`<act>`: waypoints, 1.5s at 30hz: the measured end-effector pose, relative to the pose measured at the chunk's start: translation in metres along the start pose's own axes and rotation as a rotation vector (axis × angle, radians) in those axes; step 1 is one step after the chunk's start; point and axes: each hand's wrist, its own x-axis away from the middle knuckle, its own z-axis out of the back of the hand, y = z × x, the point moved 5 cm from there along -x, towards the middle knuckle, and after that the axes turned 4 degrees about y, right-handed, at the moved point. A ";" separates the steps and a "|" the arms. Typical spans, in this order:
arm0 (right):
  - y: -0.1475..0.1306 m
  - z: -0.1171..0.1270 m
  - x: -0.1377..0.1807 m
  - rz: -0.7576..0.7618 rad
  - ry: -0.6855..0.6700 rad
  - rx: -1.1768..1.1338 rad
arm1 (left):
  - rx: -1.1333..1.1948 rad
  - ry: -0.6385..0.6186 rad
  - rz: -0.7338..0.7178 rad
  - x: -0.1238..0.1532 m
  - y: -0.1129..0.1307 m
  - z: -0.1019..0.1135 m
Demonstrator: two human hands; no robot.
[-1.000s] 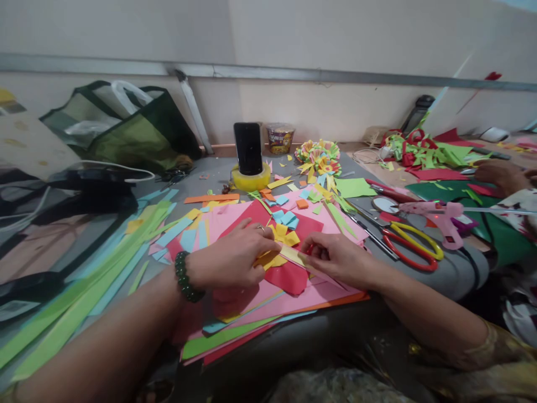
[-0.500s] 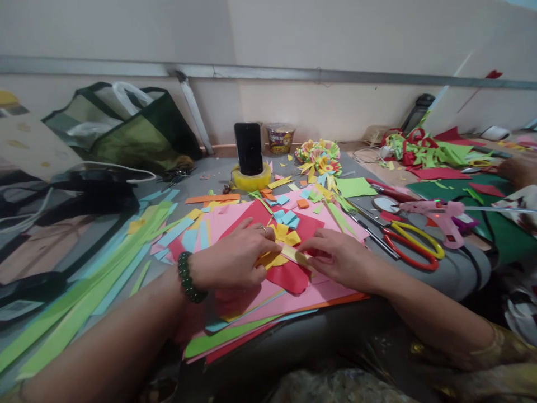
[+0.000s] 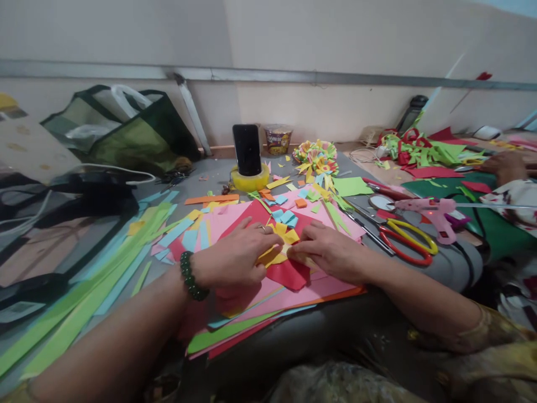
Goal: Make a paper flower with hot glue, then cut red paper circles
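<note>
Got a chunky dark green beaded bracelet [image 3: 193, 276] on my left wrist [image 3: 207, 270], a ring [image 3: 263, 228] on that hand [image 3: 239, 254], and my right sleeve [image 3: 489, 330] is blotchy olive-yellow.

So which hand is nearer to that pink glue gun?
The right hand. It is over the coloured papers, left of the pink glue gun; the left hand is farther left, beside the yellow paper.

Dim, flat indoor light; far wall [image 3: 335, 39] greyish, shaded left of centre. Soft shadow below the left hand [image 3: 239, 254] on the paper stack [image 3: 289, 296]; near edge goes dark. Mild blur overall (cup [image 3: 277, 140] label barely readable), co-worker's hand [image 3: 505, 163] indistinct. Wide-angle stretch at left and right edges.
</note>
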 end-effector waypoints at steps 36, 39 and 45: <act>-0.019 0.003 -0.015 -0.066 -0.262 0.199 | 0.032 -0.010 -0.004 0.004 0.002 0.005; -0.018 0.006 -0.007 -0.124 -0.212 0.168 | 0.021 0.009 -0.007 0.004 0.002 0.006; 0.012 0.032 0.026 -0.304 0.021 0.062 | 0.014 0.015 0.011 0.004 0.001 0.006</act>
